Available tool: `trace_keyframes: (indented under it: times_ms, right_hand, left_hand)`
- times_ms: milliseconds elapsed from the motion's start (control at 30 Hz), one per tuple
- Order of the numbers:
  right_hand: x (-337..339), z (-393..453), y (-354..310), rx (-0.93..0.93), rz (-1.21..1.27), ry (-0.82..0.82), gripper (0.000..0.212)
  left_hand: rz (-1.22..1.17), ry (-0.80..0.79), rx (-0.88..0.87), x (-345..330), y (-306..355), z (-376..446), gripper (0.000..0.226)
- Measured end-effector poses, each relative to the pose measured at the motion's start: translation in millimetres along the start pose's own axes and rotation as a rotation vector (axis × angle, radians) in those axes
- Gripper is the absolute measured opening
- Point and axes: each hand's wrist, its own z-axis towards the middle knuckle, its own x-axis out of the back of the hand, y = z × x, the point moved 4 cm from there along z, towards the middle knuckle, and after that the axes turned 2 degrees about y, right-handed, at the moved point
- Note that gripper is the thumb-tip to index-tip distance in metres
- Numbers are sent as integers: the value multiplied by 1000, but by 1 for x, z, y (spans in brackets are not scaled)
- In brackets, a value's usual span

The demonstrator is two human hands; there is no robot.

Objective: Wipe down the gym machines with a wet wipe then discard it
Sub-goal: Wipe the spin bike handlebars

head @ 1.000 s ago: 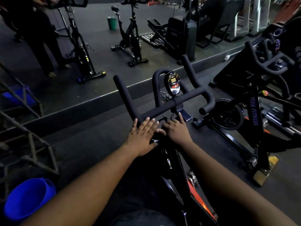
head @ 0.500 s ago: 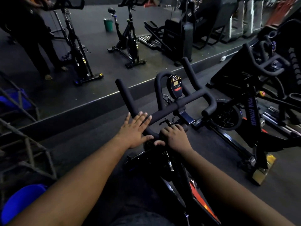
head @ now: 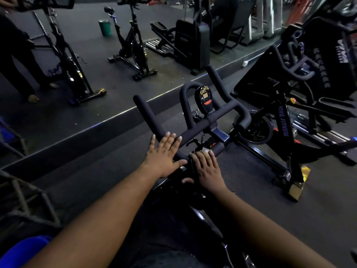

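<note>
Wiping is mid-way: right hand (head: 207, 167) presses a wet wipe (head: 205, 151) on the spin bike handlebar (head: 195, 125), left hand (head: 164, 151) flat beside it; discarding remains.

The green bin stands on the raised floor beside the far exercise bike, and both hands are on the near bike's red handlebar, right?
Not quite: the handlebar is black, not red, as the head view shows. The green bin, far exercise bike, left hand and right hand are as you say.

Dim gym: dark rubber floor (head: 100, 175), raised platform (head: 116, 89), green bin (head: 105, 28) far back.
</note>
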Motion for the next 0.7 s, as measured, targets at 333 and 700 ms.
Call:
trace_keyframes:
  times_ms: [333,700]
  right_hand:
    - [5,44,-1,-38,-20,-303,83]
    - [13,69,-11,61,-51,-451,66]
  left_hand:
    - [-37,-80,-64,8,-3,1,80]
    - [-47,-123,-83,15,-9,0,71]
